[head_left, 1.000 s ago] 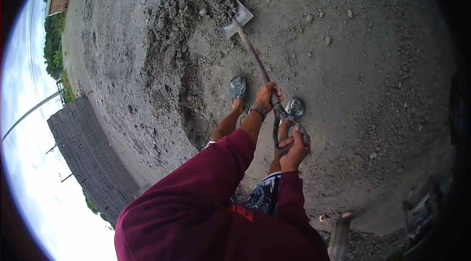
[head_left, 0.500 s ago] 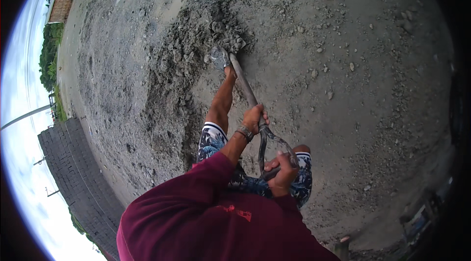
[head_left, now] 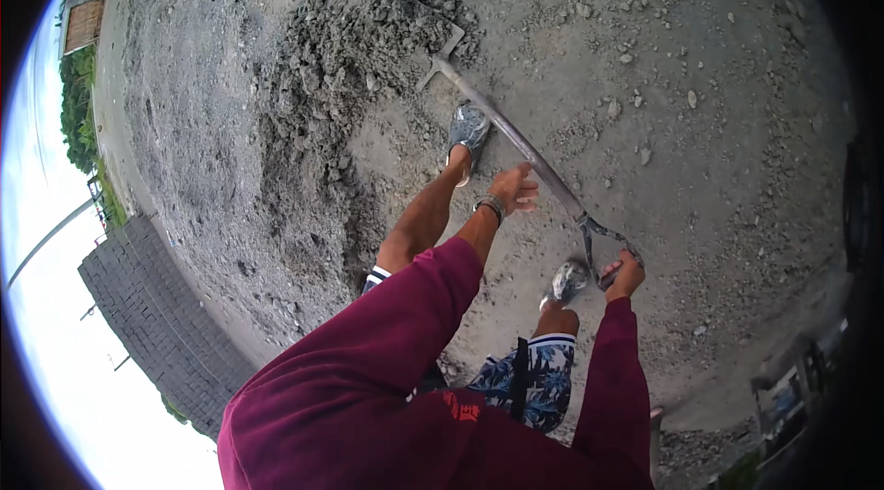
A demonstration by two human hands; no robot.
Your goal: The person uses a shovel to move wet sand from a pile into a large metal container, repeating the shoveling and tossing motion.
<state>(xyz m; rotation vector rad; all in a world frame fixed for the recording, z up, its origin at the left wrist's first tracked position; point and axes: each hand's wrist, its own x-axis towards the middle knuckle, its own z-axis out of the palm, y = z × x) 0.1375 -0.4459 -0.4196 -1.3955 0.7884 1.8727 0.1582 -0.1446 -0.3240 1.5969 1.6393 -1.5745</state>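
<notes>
A shovel (head_left: 525, 145) slants from the loose grey soil heap (head_left: 368, 25) down to my right side. Its blade is sunk in the heap, with only the top edge of the blade (head_left: 440, 62) showing. My right hand (head_left: 628, 274) is closed round the grip of its D-shaped handle. Beside the middle of the shaft is my left hand (head_left: 514, 188), its fingers apart and not wrapped round it. Whether a fingertip touches the shaft I cannot tell. One dusty shoe (head_left: 470, 126) stands just behind the blade, the other shoe (head_left: 566, 282) near the handle.
Gravelly ground with scattered small stones (head_left: 615, 108) spreads around the heap. A grey block wall (head_left: 166, 292) runs along the left, with greenery (head_left: 78, 108) farther off. Dark, unclear objects (head_left: 783, 402) lie at the lower right edge.
My left hand has come off the shaft. My right hand has moved right and forward with the handle, so the shovel lies lower. The foot at the blade has stepped back off it.
</notes>
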